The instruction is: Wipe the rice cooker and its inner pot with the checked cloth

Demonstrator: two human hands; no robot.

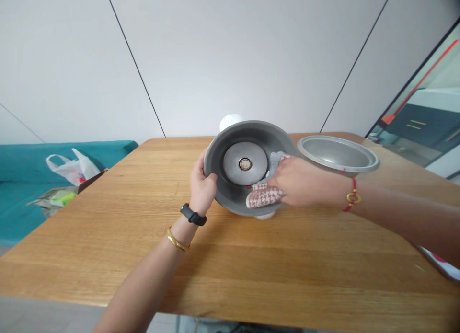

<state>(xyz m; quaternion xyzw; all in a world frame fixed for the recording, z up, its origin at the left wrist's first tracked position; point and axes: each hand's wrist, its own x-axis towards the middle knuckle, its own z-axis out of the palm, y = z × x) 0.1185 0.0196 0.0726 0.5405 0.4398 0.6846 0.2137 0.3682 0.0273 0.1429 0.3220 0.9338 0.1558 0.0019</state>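
Note:
A rice cooker body point(233, 199) is tilted toward me above the wooden table, its open top showing a round metal heating plate point(233, 165) with a small disc at the centre. My left hand point(201, 187) grips its left rim, thumb over the edge and fingers behind. Inside the lower right wall, my right hand point(293, 179) presses a houndstooth cloth point(265, 197) with grey parts against the surface. The fingers are closed on the cloth and partly hidden by it. The grey metal inner pot point(338, 153) stands just right of the cooker, behind my right wrist.
The wooden table point(143, 266) reaches back to a pale panelled wall point(230, 50). On the left, a teal sofa point(17, 189) holds a white plastic bag point(75, 167). A flat object point(440, 263) lies at the right table edge. Farther right is a dark cabinet point(427, 120).

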